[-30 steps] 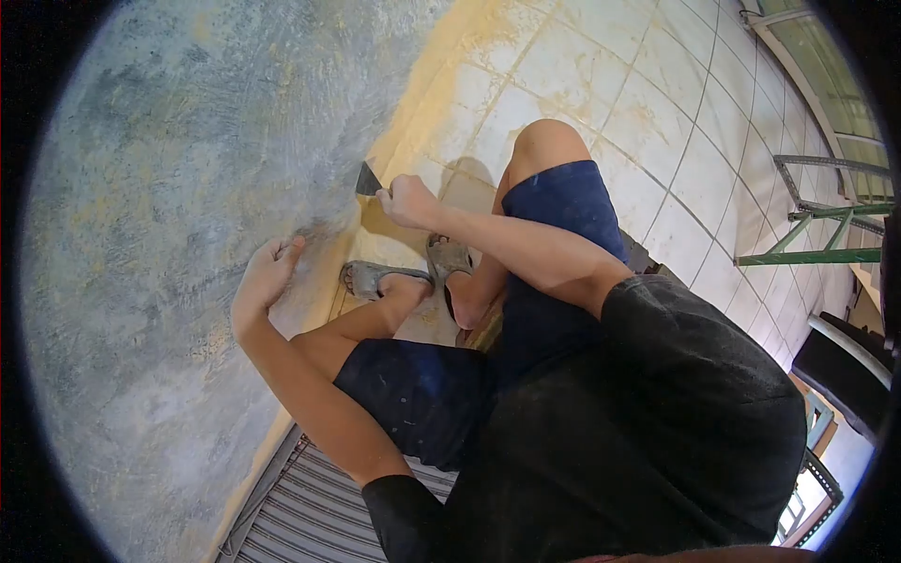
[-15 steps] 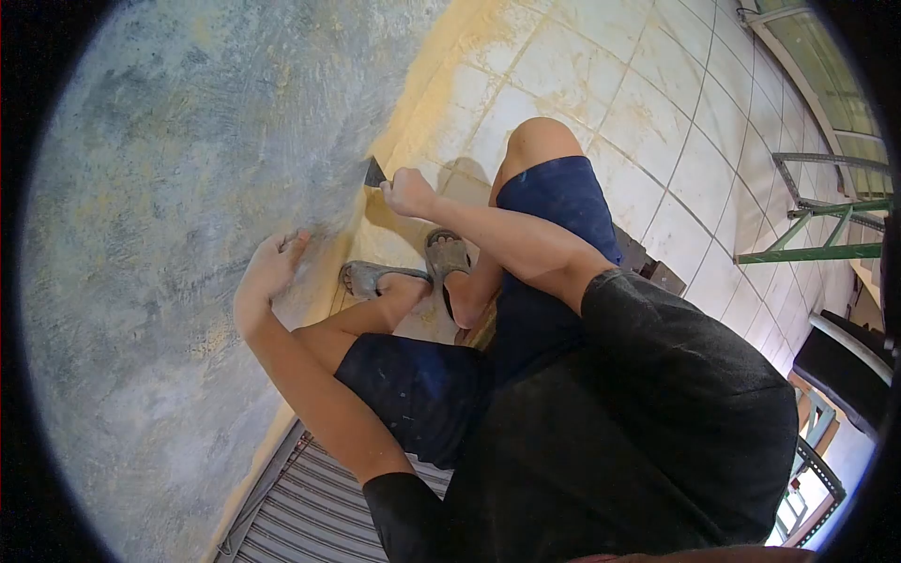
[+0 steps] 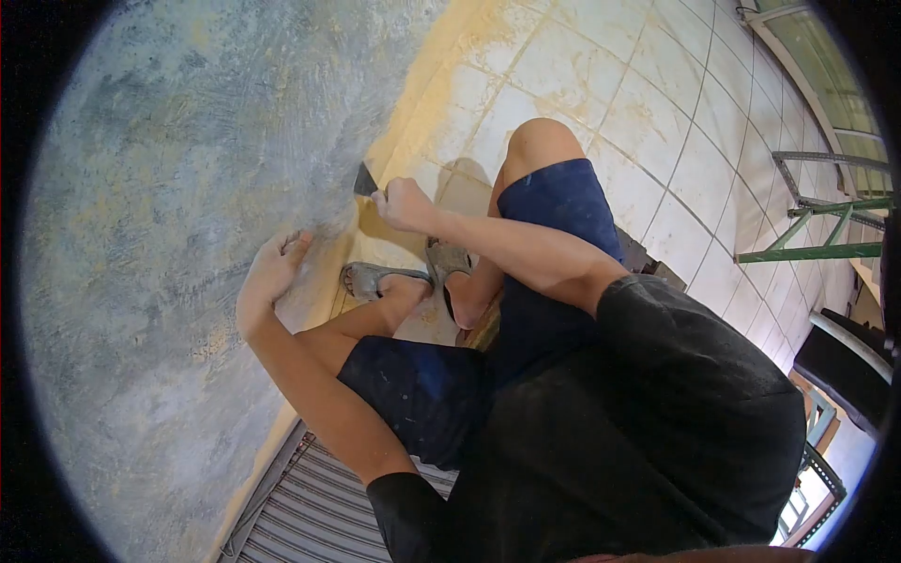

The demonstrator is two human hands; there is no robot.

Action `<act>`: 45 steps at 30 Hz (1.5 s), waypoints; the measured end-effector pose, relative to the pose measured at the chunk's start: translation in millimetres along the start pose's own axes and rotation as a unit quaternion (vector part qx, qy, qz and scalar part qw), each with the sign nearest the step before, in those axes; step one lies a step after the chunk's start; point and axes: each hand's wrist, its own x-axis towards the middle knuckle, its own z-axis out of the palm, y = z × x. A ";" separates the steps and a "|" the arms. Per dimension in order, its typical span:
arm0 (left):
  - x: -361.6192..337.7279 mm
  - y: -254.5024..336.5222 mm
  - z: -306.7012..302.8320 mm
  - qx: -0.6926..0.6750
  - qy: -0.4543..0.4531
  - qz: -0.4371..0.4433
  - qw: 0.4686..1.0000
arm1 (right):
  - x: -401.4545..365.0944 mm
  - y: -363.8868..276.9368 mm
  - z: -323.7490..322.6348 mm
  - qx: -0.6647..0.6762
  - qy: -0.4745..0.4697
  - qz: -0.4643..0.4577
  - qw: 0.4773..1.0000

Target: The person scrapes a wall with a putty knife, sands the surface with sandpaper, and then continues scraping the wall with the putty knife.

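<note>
A dark, flat scraper blade (image 3: pixel 364 180) sticks out of my right hand (image 3: pixel 405 205), whose fingers are wrapped round its handle. The blade lies against the foot of the blue-grey mottled wall (image 3: pixel 188 206), by the yellowish dusty strip (image 3: pixel 427 89) where wall and floor meet. My left hand (image 3: pixel 270 272) is beside the lower wall, thumb apart and fingers loosely bent, with nothing visible in it. Whether its fingertips touch the wall cannot be made out. Both hands look dusty.
My sandalled feet (image 3: pixel 385 280) are close to the wall under my hands. White floor tiles (image 3: pixel 648 103) carry yellowish dust. A green metal frame (image 3: pixel 812 251) stands at the right, near a black object (image 3: pixel 843 371). Grey ribbed metal (image 3: pixel 319 507) lies at the lower left.
My right hand has shifted slightly down and to the left with the scraper, and the blade now shows more fully. My left hand has barely moved.
</note>
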 end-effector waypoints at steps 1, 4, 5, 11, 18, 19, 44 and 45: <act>2.1 -3.4 0.5 -0.002 0.006 0.012 1.000 | 1.3 -2.4 -3.3 0.000 0.000 -0.001 1.000; 0.5 3.4 -5.0 -0.004 -0.009 -0.009 1.000 | 5.6 8.1 -4.0 -0.020 -0.030 -0.005 0.999; -1.6 8.2 -7.5 0.000 -0.028 -0.040 0.999 | 16.9 20.1 -0.4 -0.029 -0.031 0.017 0.999; 10.2 -15.7 1.7 0.007 0.027 0.015 1.000 | 15.9 12.0 0.8 -0.031 -0.011 0.015 0.999; 9.9 -10.3 -6.1 -0.004 -0.012 -0.027 1.000 | 30.9 32.6 7.6 -0.043 0.001 0.028 0.999; 6.9 -6.7 -4.8 -0.025 -0.001 -0.009 1.000 | 30.0 29.7 4.9 -0.045 0.004 0.026 0.999; 8.4 -19.2 -6.2 0.006 0.048 0.066 0.997 | 29.4 21.1 0.8 -0.062 -0.005 0.004 0.998; 5.4 -14.7 -5.9 0.005 0.046 0.065 0.997 | 30.6 26.1 0.2 -0.077 -0.026 0.011 0.997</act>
